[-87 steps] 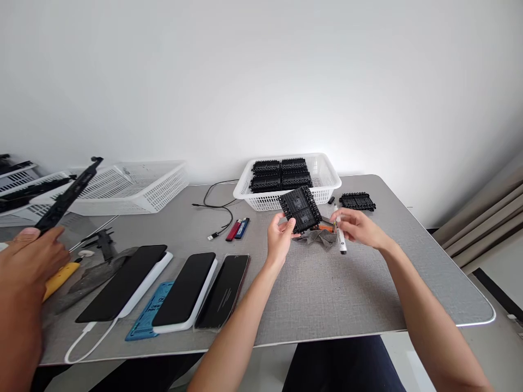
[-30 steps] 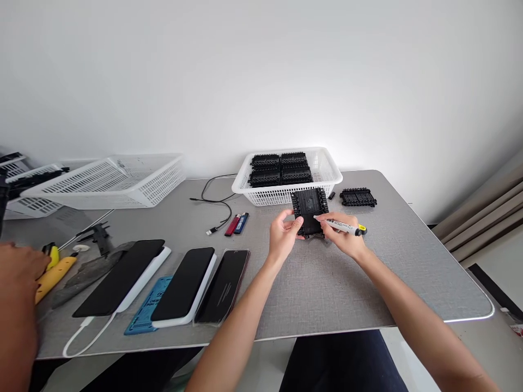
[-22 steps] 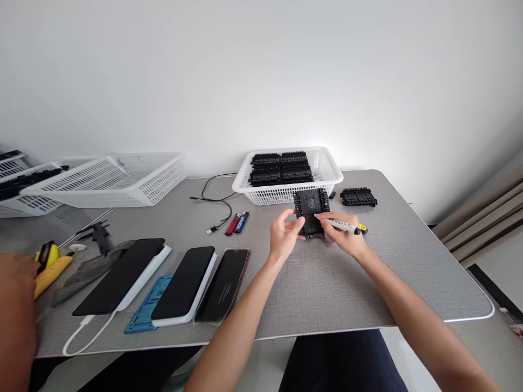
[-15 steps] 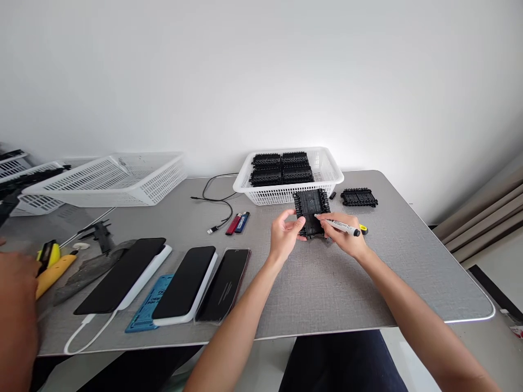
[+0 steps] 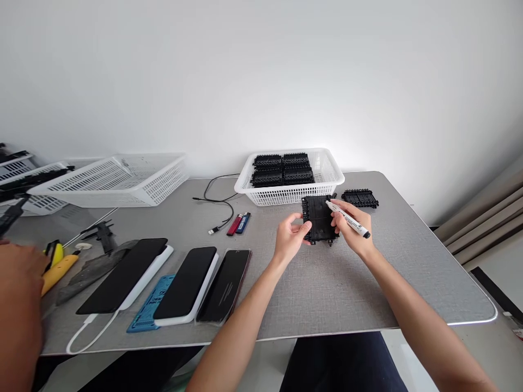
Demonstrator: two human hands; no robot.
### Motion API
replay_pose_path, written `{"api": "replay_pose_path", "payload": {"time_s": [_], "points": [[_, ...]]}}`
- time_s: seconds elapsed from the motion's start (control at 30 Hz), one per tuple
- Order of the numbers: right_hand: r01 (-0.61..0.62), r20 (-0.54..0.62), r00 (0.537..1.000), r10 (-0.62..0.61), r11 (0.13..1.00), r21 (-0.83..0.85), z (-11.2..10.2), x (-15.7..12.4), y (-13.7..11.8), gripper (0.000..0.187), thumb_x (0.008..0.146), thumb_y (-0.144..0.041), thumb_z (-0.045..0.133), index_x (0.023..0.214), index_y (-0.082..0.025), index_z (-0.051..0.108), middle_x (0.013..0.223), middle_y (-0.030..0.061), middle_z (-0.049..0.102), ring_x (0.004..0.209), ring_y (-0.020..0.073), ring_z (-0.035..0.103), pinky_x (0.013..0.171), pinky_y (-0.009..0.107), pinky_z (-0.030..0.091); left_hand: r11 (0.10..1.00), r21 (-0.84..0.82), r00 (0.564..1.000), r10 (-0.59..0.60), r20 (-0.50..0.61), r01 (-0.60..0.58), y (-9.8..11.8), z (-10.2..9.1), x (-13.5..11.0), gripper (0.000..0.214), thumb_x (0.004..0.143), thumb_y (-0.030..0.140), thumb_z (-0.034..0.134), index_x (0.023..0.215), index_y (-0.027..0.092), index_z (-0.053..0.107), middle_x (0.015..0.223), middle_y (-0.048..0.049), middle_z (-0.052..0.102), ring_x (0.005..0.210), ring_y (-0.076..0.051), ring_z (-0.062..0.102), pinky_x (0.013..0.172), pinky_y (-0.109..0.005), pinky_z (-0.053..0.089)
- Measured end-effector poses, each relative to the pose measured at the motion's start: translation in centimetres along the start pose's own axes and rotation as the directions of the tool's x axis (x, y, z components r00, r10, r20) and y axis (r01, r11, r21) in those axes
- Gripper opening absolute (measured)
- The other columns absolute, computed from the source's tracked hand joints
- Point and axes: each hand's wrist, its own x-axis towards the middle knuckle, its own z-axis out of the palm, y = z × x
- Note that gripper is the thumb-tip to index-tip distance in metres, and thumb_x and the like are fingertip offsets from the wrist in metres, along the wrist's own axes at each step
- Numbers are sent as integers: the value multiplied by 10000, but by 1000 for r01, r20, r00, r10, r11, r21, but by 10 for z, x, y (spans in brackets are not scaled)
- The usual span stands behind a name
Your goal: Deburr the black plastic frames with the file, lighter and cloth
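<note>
My left hand (image 5: 292, 237) grips the left edge of a black plastic track-like panel (image 5: 320, 220), holding it tilted up above the table. Between the fingers of my right hand (image 5: 354, 226) is a white marker pen (image 5: 350, 219) with a black end. Its tip is at the panel's upper right corner; whether it touches cannot be made out. A similar black panel (image 5: 360, 198) lies on the table just beyond my right hand. Behind my hands stands a white plastic basket (image 5: 281, 195) with several such panels stacked in it.
Left of my arms lie several phones (image 5: 186, 283), a blue card (image 5: 151, 305), two lighters (image 5: 239, 224) and a black USB cable (image 5: 223, 201). Another white basket (image 5: 143, 193) stands at the back left. A co-worker's hand (image 5: 20, 277) is at the far left, near a yellow-handled tool (image 5: 59, 272).
The panel in my left hand has turned and shifted slightly right. My right hand has moved the marker from the panel's middle to its upper right corner.
</note>
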Motion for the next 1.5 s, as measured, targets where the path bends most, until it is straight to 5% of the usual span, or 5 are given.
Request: {"api": "replay_pose_path", "payload": {"time_s": [0.67,0.87,1.03,1.23,1.5], "points": [[32,-4,999,-33,992,-125,1,1,10,286,883,-347,547,1080,-203,698,751,34,684,561,136,596,555,280,520,996,87,996,0,84,-7,6,6,-8,453,677,493,736,952,184,551,618,-13,679,486,-180,631,451,-304,563],[177,-75,979,-188,975,-131,6,-2,10,280,892,-329,548,1109,-223,691,846,53,696,689,169,643,670,334,547,1000,20,995,-13,101,11,4,5,-6,449,684,472,751,960,180,551,638,-23,692,494,-175,632,456,-298,558],[94,-191,975,-110,992,-89,-6,1,1,309,911,-389,523,1133,-226,663,813,45,665,603,154,608,605,322,534,997,-74,999,-36,32,38,5,3,-4,495,651,486,769,973,171,566,678,-38,700,524,-182,638,475,-310,553],[-2,123,992,25,983,-185,-40,-13,-2,662,793,-449,680,1378,-245,447,1063,88,608,821,202,613,693,331,527,997,-81,984,4,-176,-19,1,-4,3,506,650,525,747,976,173,586,703,-44,709,653,-217,688,543,-298,541],[-37,421,860,288,859,-511,-57,-67,28,689,859,-484,540,1478,-273,323,1235,106,553,1023,255,600,871,408,500,997,-72,968,-3,-252,-16,-1,-7,6,509,670,539,721,992,168,588,757,-60,720,715,-225,697,533,-265,510]]}}
